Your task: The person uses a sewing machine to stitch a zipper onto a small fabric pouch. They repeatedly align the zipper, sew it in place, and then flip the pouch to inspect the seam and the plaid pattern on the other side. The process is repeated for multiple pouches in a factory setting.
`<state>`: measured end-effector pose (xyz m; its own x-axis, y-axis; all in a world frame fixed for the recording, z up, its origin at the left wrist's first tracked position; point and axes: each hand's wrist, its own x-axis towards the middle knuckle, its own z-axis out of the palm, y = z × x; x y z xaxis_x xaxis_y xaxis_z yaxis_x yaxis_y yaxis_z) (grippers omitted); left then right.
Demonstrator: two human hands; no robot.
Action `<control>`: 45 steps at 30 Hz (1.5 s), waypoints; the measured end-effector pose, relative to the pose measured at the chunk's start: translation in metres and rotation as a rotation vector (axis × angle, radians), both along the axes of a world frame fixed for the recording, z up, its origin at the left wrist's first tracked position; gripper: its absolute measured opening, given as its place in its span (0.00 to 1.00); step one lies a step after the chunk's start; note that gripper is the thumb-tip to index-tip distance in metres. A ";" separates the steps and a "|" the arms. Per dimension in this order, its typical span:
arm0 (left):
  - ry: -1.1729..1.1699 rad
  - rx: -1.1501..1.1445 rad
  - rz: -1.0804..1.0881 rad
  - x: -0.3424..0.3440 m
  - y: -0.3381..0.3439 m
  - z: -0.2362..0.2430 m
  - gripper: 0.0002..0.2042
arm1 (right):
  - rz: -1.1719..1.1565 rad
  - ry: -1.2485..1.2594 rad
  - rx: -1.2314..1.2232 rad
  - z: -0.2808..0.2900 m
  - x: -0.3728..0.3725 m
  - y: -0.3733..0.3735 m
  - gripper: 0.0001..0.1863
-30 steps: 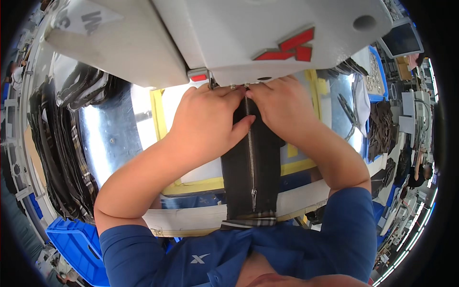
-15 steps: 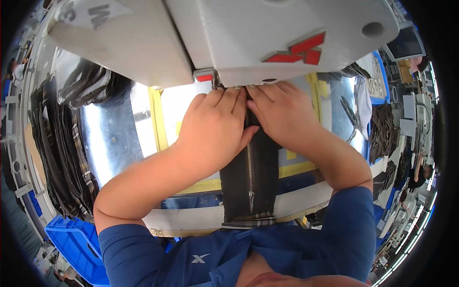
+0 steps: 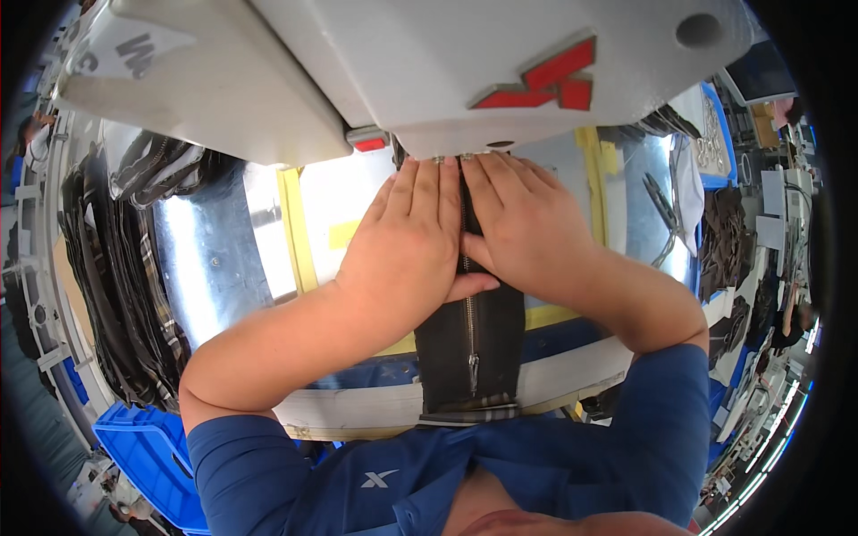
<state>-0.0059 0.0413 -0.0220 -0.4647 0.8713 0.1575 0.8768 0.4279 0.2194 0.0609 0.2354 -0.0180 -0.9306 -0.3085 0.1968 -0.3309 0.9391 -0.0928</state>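
A long dark strip of cloth (image 3: 438,344) runs from my chest up under the white sewing machine head (image 3: 420,67). Along its middle goes a metal zipper (image 3: 471,323), its slider and pull tab (image 3: 475,364) near the close end. My left hand (image 3: 402,246) lies flat on the cloth left of the zipper teeth, fingers stretched toward the machine and thumb reaching across the zipper. On the other side my right hand (image 3: 527,219) rests flat too, fingers extended, its thumb tip by the teeth. The machine head hides the needle area and the strip's far end.
Stacked dark cloth pieces (image 3: 116,277) stand at the left, above a blue bin (image 3: 143,451). Yellow tape (image 3: 302,237) marks the work surface. On the right are a dark hand tool (image 3: 663,214), a blue tray (image 3: 731,161) of metal parts and a brown cloth pile (image 3: 722,234).
The fingers of both hands have straightened and flattened on the cloth. My left thumb has come nearer to me over the zipper. The view has shifted slightly.
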 end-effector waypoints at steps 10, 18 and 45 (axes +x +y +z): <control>0.017 -0.050 0.006 0.003 0.002 -0.002 0.62 | -0.063 -0.035 -0.003 -0.005 0.006 -0.008 0.41; 0.008 -0.016 -0.017 -0.001 0.003 -0.004 0.62 | -0.045 -0.016 -0.021 -0.002 0.003 -0.006 0.39; 0.011 0.026 -0.008 -0.009 0.009 0.008 0.61 | -0.035 -0.003 -0.032 0.001 -0.001 -0.002 0.40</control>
<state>-0.0146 0.0507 -0.0143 -0.4561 0.8705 0.1851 0.8825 0.4155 0.2204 0.0604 0.2335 -0.0168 -0.9414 -0.2694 0.2029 -0.2977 0.9465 -0.1243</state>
